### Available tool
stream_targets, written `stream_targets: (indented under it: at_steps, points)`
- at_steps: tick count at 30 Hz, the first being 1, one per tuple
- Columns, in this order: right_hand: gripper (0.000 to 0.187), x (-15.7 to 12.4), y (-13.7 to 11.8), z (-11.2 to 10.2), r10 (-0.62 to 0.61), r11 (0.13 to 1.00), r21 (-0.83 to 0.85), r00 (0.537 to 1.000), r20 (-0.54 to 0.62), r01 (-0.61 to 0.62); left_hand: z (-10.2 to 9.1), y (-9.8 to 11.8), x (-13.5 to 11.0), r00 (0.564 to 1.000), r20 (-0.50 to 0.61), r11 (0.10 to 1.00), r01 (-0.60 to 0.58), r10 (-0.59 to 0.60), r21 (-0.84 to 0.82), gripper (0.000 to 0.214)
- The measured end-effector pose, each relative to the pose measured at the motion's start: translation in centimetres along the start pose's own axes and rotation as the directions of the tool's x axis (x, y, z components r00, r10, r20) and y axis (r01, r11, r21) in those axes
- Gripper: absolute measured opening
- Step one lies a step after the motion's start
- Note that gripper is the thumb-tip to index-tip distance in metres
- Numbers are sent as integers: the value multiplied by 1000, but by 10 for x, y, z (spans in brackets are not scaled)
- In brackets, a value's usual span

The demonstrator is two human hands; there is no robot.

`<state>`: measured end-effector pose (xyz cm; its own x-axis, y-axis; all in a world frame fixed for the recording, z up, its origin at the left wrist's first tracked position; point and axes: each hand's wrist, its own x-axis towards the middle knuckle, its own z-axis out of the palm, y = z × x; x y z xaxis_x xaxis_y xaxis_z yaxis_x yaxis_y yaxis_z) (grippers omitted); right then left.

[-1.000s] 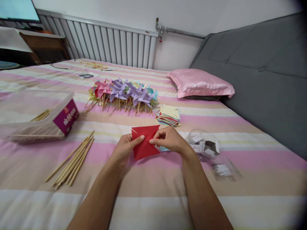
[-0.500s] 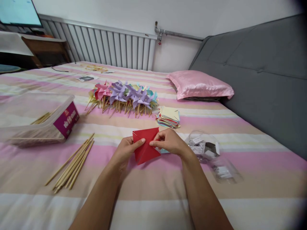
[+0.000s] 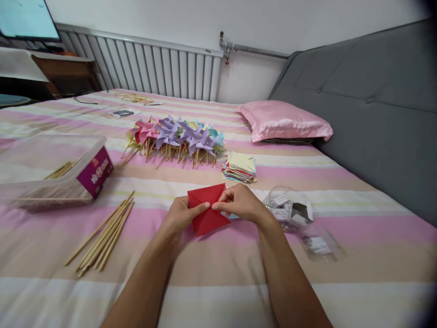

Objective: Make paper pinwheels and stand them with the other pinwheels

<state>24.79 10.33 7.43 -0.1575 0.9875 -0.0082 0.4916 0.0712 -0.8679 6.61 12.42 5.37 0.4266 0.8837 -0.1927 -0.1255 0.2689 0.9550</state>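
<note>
Left hand [image 3: 180, 215] and right hand [image 3: 241, 203] each grip red paper [image 3: 207, 219], seemingly at edges; sticks [image 3: 102, 237] well apart.

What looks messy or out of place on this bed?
Nothing looks damaged. Wooden sticks lie loose on the bedspread beside the clear box, which holds more. A clear jar by the right hand seems tipped over. The left hand and right hand pinch red paper.
</note>
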Motion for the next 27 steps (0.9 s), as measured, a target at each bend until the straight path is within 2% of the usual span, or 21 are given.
stream_targets:
  at_steps: [7, 11, 18, 23, 27]
  points:
    - [20, -3, -5, 0, -19, 999, 33, 1000, -13, 19, -1, -1, 1, 999, -8, 999, -33, 33, -8, 33]
    - [21, -5, -6, -3, -49, 996, 82, 998, 51, 44, -4, -2, 2, 997, -41, 998, -60, 59, -30, 28]
    - [13, -7, -4, -10, -173, 974, -135, 982, 69, 181, -1, 0, 0, 1000, 2, 1000, -11, 11, 4, 34]
    - [14, -4, -5, -4, -155, 974, -169, 988, -29, 148, 3, 1, 0, 999, -42, 999, -31, 31, -9, 33]
    - [14, 3, -5, 6, -94, 996, -32, 977, -193, 89, 5, 3, 1, 990, -108, 994, -92, 86, -58, 30]
